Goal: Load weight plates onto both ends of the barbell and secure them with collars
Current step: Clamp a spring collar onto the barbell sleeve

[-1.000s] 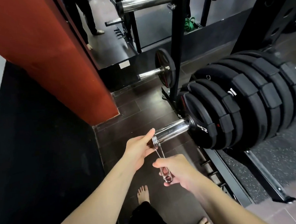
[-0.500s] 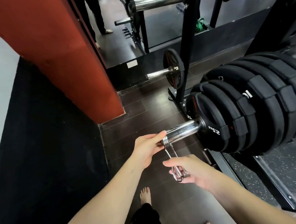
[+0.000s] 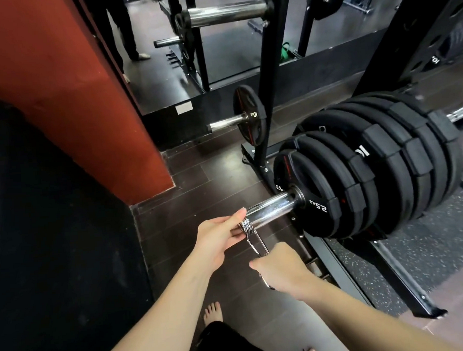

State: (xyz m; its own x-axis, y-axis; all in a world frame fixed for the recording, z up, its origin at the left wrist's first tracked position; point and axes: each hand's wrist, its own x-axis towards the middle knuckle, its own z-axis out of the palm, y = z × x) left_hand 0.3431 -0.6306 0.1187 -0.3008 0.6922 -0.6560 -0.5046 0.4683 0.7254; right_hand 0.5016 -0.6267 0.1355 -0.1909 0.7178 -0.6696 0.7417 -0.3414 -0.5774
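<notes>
Head view: spring collar at the tip of the loaded barbell sleeve, both hands on it.

The barbell sleeve (image 3: 273, 209) projects toward the camera, chrome, bare between its tip and the weight plates (image 3: 372, 178). The plates sit stacked tight together on the sleeve, the outermost marked 2.5 kg. The spring collar (image 3: 248, 226) has its coil around the very end of the sleeve, well apart from the plates, its handles hanging downward. The left hand (image 3: 220, 239) cups the sleeve tip, fingers touching the coil; its grip is narrow, around the coil. The right hand (image 3: 279, 268) is closed on the collar's handles below. A second bar (image 3: 226, 122) with one plate stands behind, near the red pillar (image 3: 67, 84). Bare feet show on the dark floor (image 3: 198, 177).
</notes>
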